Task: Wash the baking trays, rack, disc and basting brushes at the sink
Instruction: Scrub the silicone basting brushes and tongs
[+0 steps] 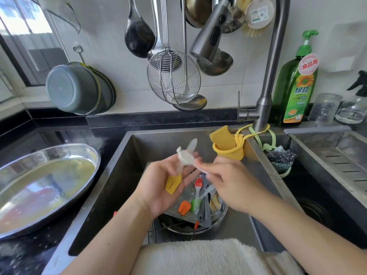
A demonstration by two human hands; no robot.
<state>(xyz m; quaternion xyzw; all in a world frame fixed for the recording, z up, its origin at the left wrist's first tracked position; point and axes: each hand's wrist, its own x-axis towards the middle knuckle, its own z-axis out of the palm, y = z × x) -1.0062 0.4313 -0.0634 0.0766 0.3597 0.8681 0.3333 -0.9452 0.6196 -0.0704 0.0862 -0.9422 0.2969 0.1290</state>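
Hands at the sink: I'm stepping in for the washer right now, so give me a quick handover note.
Left hand holds the yellow brush by its clear handle, over the sink.
Right hand pinches something pale at that handle's top; I cannot tell what.
Red brush, orange brush and a green one lie on the pile in the sink.
Large tray sits on the counter, left.
Tap shows no water.
Done: nothing visibly clean. Left: all of it.
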